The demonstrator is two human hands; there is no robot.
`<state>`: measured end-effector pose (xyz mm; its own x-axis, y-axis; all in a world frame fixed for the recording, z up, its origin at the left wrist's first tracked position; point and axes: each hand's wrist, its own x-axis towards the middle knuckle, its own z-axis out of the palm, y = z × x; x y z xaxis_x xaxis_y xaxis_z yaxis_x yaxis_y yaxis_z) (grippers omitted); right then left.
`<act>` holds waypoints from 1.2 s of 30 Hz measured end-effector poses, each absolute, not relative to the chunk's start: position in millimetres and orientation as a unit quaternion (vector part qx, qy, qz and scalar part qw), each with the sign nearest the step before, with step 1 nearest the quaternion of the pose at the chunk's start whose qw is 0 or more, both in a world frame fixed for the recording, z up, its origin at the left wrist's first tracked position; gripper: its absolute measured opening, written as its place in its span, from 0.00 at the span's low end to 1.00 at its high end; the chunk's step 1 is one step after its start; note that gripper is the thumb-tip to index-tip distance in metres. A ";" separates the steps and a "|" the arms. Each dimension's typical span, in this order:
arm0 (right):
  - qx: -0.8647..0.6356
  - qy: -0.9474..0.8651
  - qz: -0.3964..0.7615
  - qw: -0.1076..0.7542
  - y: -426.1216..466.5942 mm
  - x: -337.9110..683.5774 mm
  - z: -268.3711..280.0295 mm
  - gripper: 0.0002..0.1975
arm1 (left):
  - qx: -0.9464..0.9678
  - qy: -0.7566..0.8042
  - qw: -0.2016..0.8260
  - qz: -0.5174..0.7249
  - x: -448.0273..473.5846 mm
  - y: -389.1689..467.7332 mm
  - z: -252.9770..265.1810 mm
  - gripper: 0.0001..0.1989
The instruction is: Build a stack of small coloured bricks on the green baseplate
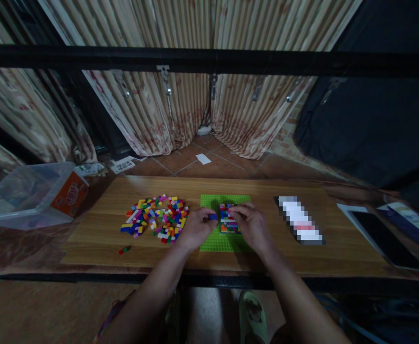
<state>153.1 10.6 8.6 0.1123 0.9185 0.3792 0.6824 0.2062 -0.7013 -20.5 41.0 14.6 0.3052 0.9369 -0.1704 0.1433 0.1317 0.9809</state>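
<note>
A green baseplate [209,244] lies on the wooden board, bearing a low block of multicoloured toy bricks [226,224]. At its left side my left hand [197,228] pinches a blue toy brick [213,217] between thumb and fingertips, just apart from the block. My right hand [253,224] reaches over the block's right side, fingertips pinched together at its upper part; whatever they hold is too small to make out. Left of the plate spreads a heap of loose toy bricks [175,205] in many colours.
A red and green brick pair [124,250] lies nearer the front of the wooden board [98,229]. To the right sits a pixelated phone-like object [300,220], then a dark flat slab [384,239]. A clear plastic bin [26,191] stands left. A black bar [209,62] crosses behind.
</note>
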 end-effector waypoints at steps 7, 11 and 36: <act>-0.617 -0.676 0.089 0.394 12.1 151.4 3.4 0.08 | 0.621 0.486 0.534 0.305 -19.7 41.6 7.4 0.13; -0.622 -0.670 0.077 0.397 13.6 149.7 0.5 0.06 | 0.634 0.480 0.529 0.296 -18.4 41.0 6.0 0.17; -0.620 -0.676 0.047 0.395 14.8 141.9 -1.2 0.08 | 0.655 0.465 0.525 0.283 -15.0 35.0 7.9 0.20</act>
<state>141.9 14.8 -1.2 0.0802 0.8762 0.4753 0.8014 0.2268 -0.5534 -15.0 35.0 7.9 0.4085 0.9051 -0.1178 0.3113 -0.0168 0.9502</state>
